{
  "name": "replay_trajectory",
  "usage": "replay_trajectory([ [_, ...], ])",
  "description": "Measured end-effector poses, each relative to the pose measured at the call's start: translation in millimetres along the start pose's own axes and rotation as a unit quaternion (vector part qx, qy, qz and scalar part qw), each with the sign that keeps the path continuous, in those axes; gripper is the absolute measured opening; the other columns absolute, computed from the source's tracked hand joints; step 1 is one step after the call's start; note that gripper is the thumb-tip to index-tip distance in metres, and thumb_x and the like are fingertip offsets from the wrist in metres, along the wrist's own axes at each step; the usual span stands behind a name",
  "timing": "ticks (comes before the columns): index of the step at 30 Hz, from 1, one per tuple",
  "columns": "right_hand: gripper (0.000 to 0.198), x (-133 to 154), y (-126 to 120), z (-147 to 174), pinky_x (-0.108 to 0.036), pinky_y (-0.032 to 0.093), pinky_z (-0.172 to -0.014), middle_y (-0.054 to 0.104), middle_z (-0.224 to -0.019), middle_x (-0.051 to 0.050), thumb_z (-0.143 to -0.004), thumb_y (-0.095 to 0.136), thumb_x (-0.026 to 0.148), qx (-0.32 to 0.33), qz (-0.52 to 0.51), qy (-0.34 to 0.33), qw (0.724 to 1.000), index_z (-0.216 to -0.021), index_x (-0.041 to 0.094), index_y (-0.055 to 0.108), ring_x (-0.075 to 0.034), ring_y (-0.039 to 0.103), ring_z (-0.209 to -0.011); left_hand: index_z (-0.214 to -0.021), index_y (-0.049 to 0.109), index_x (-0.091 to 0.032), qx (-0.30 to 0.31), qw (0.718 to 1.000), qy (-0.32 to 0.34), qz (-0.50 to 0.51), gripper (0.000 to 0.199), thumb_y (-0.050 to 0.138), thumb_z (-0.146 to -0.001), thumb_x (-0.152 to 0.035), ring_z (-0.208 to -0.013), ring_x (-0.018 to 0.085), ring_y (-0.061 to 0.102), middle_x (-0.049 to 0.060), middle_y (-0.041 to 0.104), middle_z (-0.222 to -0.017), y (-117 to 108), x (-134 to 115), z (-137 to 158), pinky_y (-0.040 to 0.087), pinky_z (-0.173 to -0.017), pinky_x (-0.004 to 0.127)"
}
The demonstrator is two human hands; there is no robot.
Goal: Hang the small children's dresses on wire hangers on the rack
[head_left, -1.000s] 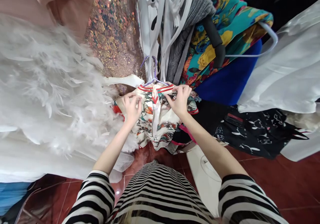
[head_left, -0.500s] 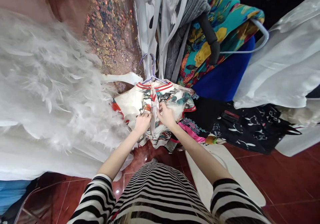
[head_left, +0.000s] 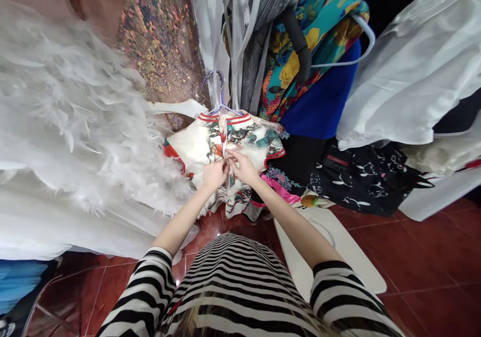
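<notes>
A white patterned dress [head_left: 188, 144] with red-striped collar and sleeve edges hangs before me on a purple hanger [head_left: 222, 94]. Down its middle runs an opening, parted at the top below the collar. My left hand [head_left: 215, 173] is closed on the fabric at the left edge of this opening. Just across from it, my right hand [head_left: 242, 167] pinches the other edge, its fingertips nearly meeting those of the left. Whatever small fastening may lie between the fingertips is hidden.
White feathers [head_left: 86, 111] crowd the left side, beside a sequined garment [head_left: 161, 41]. White hangers [head_left: 244, 41] and a colourful floral garment [head_left: 289, 71] hang behind. At right lie a dark printed cloth [head_left: 361, 187] and a white board [head_left: 330, 252] over the red tiled floor [head_left: 424, 242].
My hands have come together at the opening, the right moving left toward the left hand, and the opening's edges are closer there. The whole view has shifted slightly.
</notes>
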State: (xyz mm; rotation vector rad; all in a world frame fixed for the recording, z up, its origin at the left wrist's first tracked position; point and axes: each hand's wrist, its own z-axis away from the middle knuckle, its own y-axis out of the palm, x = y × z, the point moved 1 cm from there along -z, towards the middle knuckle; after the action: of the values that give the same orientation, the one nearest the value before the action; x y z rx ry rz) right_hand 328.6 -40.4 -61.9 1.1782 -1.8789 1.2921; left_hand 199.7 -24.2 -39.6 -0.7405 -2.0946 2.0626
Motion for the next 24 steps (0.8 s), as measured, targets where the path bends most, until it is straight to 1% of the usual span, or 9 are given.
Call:
replay_trajectory([
  [2, 0.043, -5, -3, 4, -0.042, 0.057, -0.094, 0.075, -0.107, -0.007, -0.084, 0.048, 0.018, 0.030, -0.036, -0.001, 0.999, -0.123, 0.023, 0.065, -0.021, 0.071, -0.100, -0.096, 0.071, -0.023, -0.017, 1.000, -0.007, 0.016, 0.019, 0.053, -0.094, -0.028, -0.088, 0.025, 0.073, 0.008, 0.076, -0.089, 2, -1, -2, 0.050, -0.072, 0.031],
  [5, 0.044, -17, -7, 7, -0.040, 0.058, -0.092, 0.073, -0.112, -0.008, -0.085, 0.051, 0.020, 0.066, -0.087, 0.016, 0.994, -0.127, 0.023, 0.062, -0.021, 0.070, -0.106, -0.091, 0.071, -0.023, -0.022, 0.999, -0.009, 0.033, 0.018, 0.053, -0.092, -0.026, -0.086, 0.024, 0.072, 0.007, 0.076, -0.086, 3, -4, -3, 0.049, -0.070, 0.030],
  [8, 0.041, -29, -10, 8, -0.037, 0.059, -0.088, 0.072, -0.112, -0.008, -0.084, 0.053, 0.017, 0.097, -0.113, 0.052, 0.988, -0.123, 0.021, 0.063, -0.019, 0.071, -0.100, -0.088, 0.070, -0.022, -0.009, 0.999, -0.012, 0.040, 0.018, 0.052, -0.090, -0.023, -0.085, 0.023, 0.071, 0.006, 0.076, -0.087, 2, -8, -2, 0.047, -0.070, 0.028],
  [12, 0.041, -37, -6, 15, -0.033, 0.059, -0.082, 0.072, -0.102, -0.005, -0.076, 0.057, 0.009, 0.121, -0.112, 0.114, 0.980, -0.115, 0.021, 0.061, -0.015, 0.071, -0.086, -0.083, 0.068, -0.022, 0.003, 0.998, -0.012, 0.068, 0.017, 0.052, -0.087, -0.021, -0.079, 0.020, 0.068, 0.003, 0.075, -0.083, 0, -12, 2, 0.045, -0.068, 0.026],
  [14, 0.043, -36, 0, 22, -0.032, 0.058, -0.078, 0.072, -0.095, -0.002, -0.072, 0.062, 0.008, 0.126, -0.085, 0.140, 0.978, -0.113, 0.021, 0.059, -0.015, 0.070, -0.079, -0.079, 0.067, -0.023, 0.001, 0.996, -0.009, 0.089, 0.016, 0.052, -0.086, -0.021, -0.075, 0.018, 0.066, 0.002, 0.073, -0.080, -1, -13, 6, 0.044, -0.068, 0.025],
  [17, 0.036, -29, 9, 35, -0.034, 0.057, -0.076, 0.070, -0.084, -0.001, -0.069, 0.070, 0.014, 0.135, 0.004, 0.141, 0.981, -0.103, 0.020, 0.060, -0.018, 0.068, -0.075, -0.075, 0.064, -0.022, -0.005, 0.994, -0.005, 0.112, 0.015, 0.052, -0.085, -0.022, -0.071, 0.017, 0.064, 0.001, 0.070, -0.074, -2, -16, 14, 0.044, -0.067, 0.026],
  [19, 0.028, -24, 13, 42, -0.035, 0.056, -0.076, 0.071, -0.082, -0.003, -0.072, 0.072, 0.020, 0.126, 0.079, 0.136, 0.980, -0.098, 0.020, 0.062, -0.021, 0.068, -0.076, -0.073, 0.062, -0.022, -0.007, 0.992, 0.001, 0.124, 0.015, 0.052, -0.084, -0.022, -0.070, 0.017, 0.063, 0.000, 0.069, -0.073, -3, -20, 20, 0.044, -0.068, 0.026],
  [21, 0.020, -19, 16, 47, -0.035, 0.055, -0.077, 0.073, -0.086, -0.006, -0.077, 0.068, 0.022, 0.112, 0.131, 0.136, 0.976, -0.096, 0.020, 0.065, -0.024, 0.069, -0.081, -0.072, 0.060, -0.022, -0.009, 0.991, 0.010, 0.132, 0.014, 0.052, -0.083, -0.022, -0.070, 0.018, 0.062, 0.001, 0.068, -0.072, -4, -25, 26, 0.045, -0.069, 0.026],
  [24, 0.013, -15, 15, 52, -0.034, 0.053, -0.077, 0.075, -0.089, -0.011, -0.082, 0.060, 0.019, 0.113, 0.154, 0.137, 0.972, -0.093, 0.020, 0.067, -0.027, 0.071, -0.086, -0.075, 0.060, -0.022, -0.024, 0.990, 0.009, 0.140, 0.011, 0.052, -0.083, -0.021, -0.073, 0.018, 0.063, 0.002, 0.068, -0.075, -5, -33, 35, 0.047, -0.072, 0.028],
])
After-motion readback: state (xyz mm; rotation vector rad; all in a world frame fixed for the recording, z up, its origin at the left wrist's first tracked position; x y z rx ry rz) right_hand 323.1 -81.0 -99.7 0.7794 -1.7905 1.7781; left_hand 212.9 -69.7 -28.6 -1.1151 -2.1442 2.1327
